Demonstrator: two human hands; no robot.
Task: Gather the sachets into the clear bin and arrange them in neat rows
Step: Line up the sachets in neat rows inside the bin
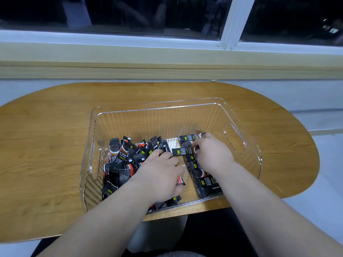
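Black sachet (179, 151) was pinched in the right hand (211, 154) grip above a started row (202, 175); left hand (159, 175) lay flat, holding nothing, on the loose heap (122, 160) in the clear bin (241, 115). Most sorting remained.

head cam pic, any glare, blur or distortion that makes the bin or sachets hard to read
Head view: wide-angle bend curves the window sill and table; bright glints run along the clear bin rim, its ribbed walls faint; sachets are dark and soft, print mostly unreadable; the window is black with dim reflections.
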